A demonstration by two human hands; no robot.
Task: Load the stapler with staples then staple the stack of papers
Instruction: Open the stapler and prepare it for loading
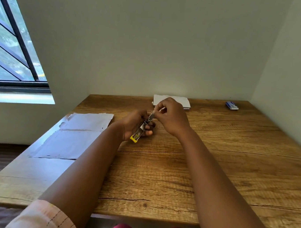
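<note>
My left hand (133, 124) grips a small metal stapler (140, 131) with a yellow end, held above the middle of the wooden table (214, 165). The yellow end points toward me. My right hand (171, 115) pinches a thin strip of staples (162, 109) at the stapler's far end, its fingers curled round it. A stack of white papers (181, 100) lies at the table's far edge, partly hidden behind my right hand.
A blue staple box (232, 105) sits at the far right corner by the wall. Torn white sheets (71, 136) cover the table's left side. A window (10, 47) is on the left wall. Walls close in the table at the back and right.
</note>
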